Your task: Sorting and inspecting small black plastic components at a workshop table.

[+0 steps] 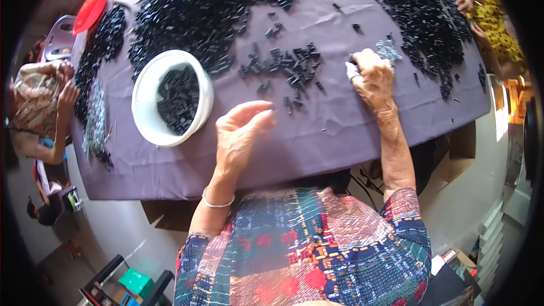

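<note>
My left hand (241,133), with a bangle at its wrist, hovers over the near part of the cloth, right of a white round tub (145,123). Its thumb and forefinger come together in a pinch; what is between them is too small and blurred to name. Small black rectangular pieces (178,102) partly fill the tub. My right hand (372,76) is curled closed beside a little pile of thin silvery pins (389,51). Something pale covers a fingertip there, and whatever it grips is hidden. Between the hands lie loose black pieces (292,68).
A purple-grey cloth (317,141) covers the table. Black pieces (187,11) are heaped along its far side and down the right. At far left are a red basin (90,8) and more silvery pins (95,119). Other people's hands (68,95) rest at both side edges.
</note>
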Tool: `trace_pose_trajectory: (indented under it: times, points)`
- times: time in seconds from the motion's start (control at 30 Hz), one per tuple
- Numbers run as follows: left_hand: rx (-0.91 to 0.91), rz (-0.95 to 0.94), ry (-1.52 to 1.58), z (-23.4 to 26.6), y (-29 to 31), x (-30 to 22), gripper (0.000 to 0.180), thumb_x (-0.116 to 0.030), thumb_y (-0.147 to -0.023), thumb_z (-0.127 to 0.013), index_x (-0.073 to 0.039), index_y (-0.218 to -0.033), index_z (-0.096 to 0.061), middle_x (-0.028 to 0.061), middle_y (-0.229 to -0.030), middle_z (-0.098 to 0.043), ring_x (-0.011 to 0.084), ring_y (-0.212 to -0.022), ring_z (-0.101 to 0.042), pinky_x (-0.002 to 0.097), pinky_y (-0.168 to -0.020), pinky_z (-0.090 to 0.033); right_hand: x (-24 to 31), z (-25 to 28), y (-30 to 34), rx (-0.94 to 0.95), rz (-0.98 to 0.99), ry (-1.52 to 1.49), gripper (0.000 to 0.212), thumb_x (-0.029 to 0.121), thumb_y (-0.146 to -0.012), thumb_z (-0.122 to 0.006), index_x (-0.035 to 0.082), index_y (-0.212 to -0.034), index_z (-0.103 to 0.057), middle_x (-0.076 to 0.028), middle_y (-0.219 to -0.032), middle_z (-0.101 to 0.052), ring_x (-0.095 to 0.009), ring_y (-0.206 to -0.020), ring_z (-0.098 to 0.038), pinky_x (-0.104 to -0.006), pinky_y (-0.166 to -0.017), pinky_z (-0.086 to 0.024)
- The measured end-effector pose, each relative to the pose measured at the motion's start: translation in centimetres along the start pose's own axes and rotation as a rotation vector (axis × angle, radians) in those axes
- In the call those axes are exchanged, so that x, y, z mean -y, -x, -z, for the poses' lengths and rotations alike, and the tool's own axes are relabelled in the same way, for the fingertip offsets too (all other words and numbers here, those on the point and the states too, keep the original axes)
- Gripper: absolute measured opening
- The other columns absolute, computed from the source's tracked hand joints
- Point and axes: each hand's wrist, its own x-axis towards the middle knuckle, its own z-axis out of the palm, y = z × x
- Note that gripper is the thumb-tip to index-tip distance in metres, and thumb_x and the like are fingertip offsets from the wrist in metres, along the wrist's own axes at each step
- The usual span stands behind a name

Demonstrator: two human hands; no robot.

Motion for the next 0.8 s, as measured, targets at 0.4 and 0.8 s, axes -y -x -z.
trace_pose_trajectory:
  times: [0.4,0.8]
  points:
    - [0.139,0.137,0.247,0.3,1.7,1.3,0.022,-0.006,-0.083,-0.068,-0.001,-0.104,-0.063,0.0095,-0.093,-0.067,0.0148,-0.078,-0.065,0.0247,-0.062,-0.052,9.1,3.6,2.6,0.095,0.199,-0.781,0.025,0.000,-0.067,-0.069,0.002,-0.091,-0.060,-0.013,-0.085,-0.062,-0.030,-0.075,-0.061,-0.0366,-0.066,-0.051]
    - [0.006,-0.797,-1.081,-0.8,-0.1,1.9,0.025,0.002,-0.073,-0.065,-0.005,-0.097,-0.064,0.0116,-0.090,-0.059,0.0289,-0.082,-0.058,0.0364,-0.070,-0.049,9.8,2.3,4.0,0.109,0.107,-0.831,0.028,-0.006,-0.065,-0.064,-0.002,-0.092,-0.058,-0.015,-0.087,-0.060,-0.032,-0.076,-0.061,-0.0361,-0.066,-0.051]
